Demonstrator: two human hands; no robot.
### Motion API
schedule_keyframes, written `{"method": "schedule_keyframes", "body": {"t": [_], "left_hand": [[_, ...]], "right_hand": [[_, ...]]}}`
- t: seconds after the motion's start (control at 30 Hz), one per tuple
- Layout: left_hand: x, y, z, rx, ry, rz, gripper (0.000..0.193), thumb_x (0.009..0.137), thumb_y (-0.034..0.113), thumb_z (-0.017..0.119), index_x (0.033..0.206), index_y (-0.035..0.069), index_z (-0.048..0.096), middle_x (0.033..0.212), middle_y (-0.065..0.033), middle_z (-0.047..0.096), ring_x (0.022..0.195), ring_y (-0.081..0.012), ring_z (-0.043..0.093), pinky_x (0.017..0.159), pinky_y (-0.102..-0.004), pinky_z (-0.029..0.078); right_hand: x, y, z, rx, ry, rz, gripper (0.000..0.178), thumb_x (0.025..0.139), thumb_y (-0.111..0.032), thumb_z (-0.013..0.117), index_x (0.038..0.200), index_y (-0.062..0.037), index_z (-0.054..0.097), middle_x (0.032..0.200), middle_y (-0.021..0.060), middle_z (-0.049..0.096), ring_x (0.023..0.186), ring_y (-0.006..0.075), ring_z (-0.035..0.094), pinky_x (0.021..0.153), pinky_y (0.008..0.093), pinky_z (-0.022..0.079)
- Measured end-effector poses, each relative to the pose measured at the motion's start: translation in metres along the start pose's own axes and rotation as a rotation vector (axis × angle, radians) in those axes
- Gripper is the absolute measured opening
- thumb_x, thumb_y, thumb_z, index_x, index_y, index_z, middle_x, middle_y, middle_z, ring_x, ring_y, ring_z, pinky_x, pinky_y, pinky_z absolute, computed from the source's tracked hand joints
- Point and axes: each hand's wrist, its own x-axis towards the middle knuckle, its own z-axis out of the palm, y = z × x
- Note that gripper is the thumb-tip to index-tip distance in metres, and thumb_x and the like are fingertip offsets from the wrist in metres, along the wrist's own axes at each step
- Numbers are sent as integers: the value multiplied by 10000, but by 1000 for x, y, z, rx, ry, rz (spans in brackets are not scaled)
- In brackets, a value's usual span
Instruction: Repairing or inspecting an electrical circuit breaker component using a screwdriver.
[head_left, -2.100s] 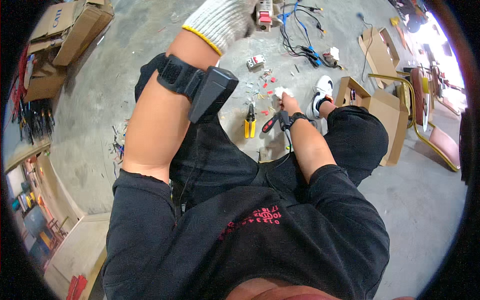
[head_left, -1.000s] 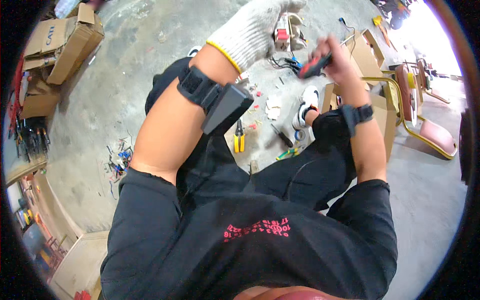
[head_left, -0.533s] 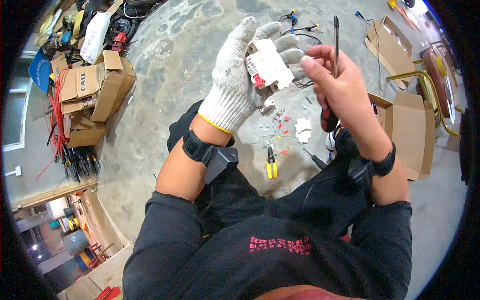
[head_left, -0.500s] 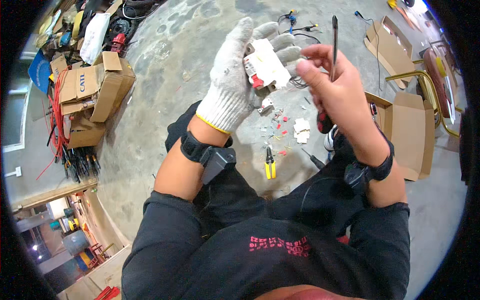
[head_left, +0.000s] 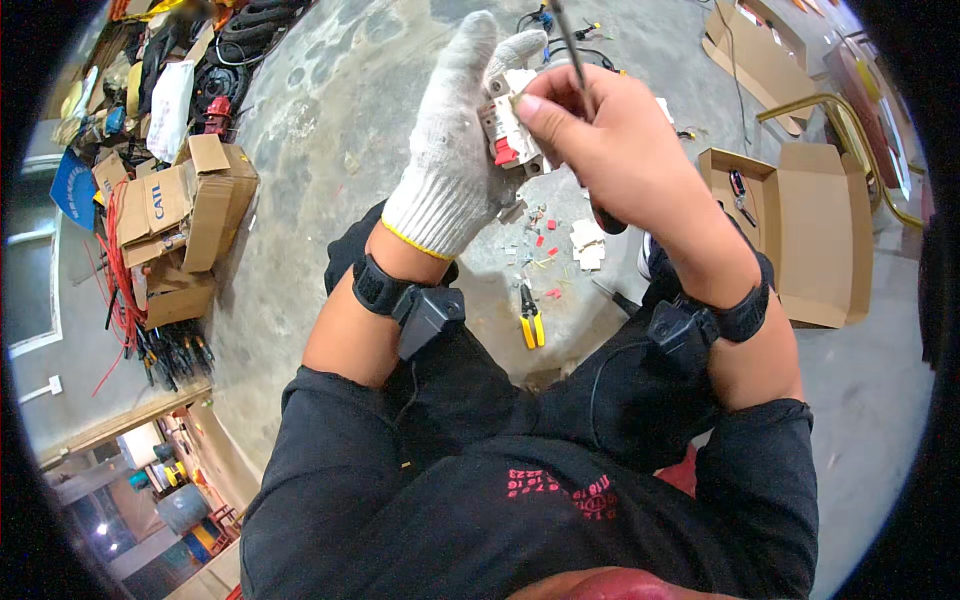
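Note:
My left hand (head_left: 448, 140), in a white knitted glove, grips a white circuit breaker (head_left: 506, 122) with a red switch lever, up in front of me. Bare, my right hand (head_left: 625, 135) has its thumb and forefinger against the breaker's right side. A screwdriver (head_left: 570, 45) is held in that same hand, its shaft pointing up and away and part of its dark handle showing below the palm. The right fingers hide much of the breaker. On the floor beneath lie small red pieces (head_left: 553, 294), white plastic pieces (head_left: 588, 245) and yellow-handled wire strippers (head_left: 531, 325).
Another screwdriver (head_left: 620, 299) lies by my right knee. At right are an open shallow cardboard box (head_left: 815, 225) and a gold-framed chair (head_left: 850, 120). A torn carton (head_left: 220, 205) and red cable (head_left: 118, 250) stand at left. Cables with connectors (head_left: 590, 50) lie ahead.
My right hand has moved left onto the breaker, covering its pale side. The screwdriver moved left with it and now tilts. My left hand keeps its grip, while the view has shifted slightly.

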Motion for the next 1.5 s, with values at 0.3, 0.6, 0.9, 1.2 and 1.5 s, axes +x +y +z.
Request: {"method": "schedule_keyframes", "body": {"t": [0.3, 0.6, 0.9, 1.2, 1.5], "left_hand": [[-17, -3, -10, 196, -46, -119, 593, 960, 605, 442, 1203, 89, 605, 879, -51, 694, 683, -125, 657, 554, -255, 525], [-17, -10, -18, 139, -58, -74, 625, 956, 605, 420, 1084, 22, 607, 878, -85, 716, 666, -194, 702, 544, -296, 585], [-19, -5, -25, 130, -135, -40, 690, 971, 571, 411, 1327, -12, 506, 1034, -150, 690, 790, -239, 712, 648, -340, 604], [-18, -5, -41, 45, -86, -57, 662, 988, 533, 399, 1311, -36, 502, 1187, -207, 629, 994, -304, 675, 800, -417, 591], [-18, 3, -51, 187, -32, -5, 666, 996, 560, 323, 1283, 2, 547, 949, -113, 681, 778, -223, 682, 656, -353, 589]], "right_hand": [[-24, 5, -19, 390, -194, 247, 239, 952, -206, 631, 1081, -5, 630, 740, -43, 528, 596, 27, 447, 513, 193, 394], [-34, 10, -13, 549, -204, 128, 355, 936, -133, 624, 1276, -32, 605, 790, -58, 517, 642, 36, 474, 576, 199, 407], [-27, 9, -8, 503, -95, 181, 239, 931, -253, 670, 1034, -39, 655, 844, -18, 623, 641, 42, 494, 593, 199, 428], [-20, 21, -7, 439, -50, 270, 273, 935, -315, 664, 847, -59, 628, 689, -44, 554, 564, 42, 466, 529, 209, 395], [-27, 10, 6, 228, -142, 164, 256, 954, -252, 635, 1051, -16, 656, 780, 6, 627, 636, 47, 545, 564, 208, 429]]}}
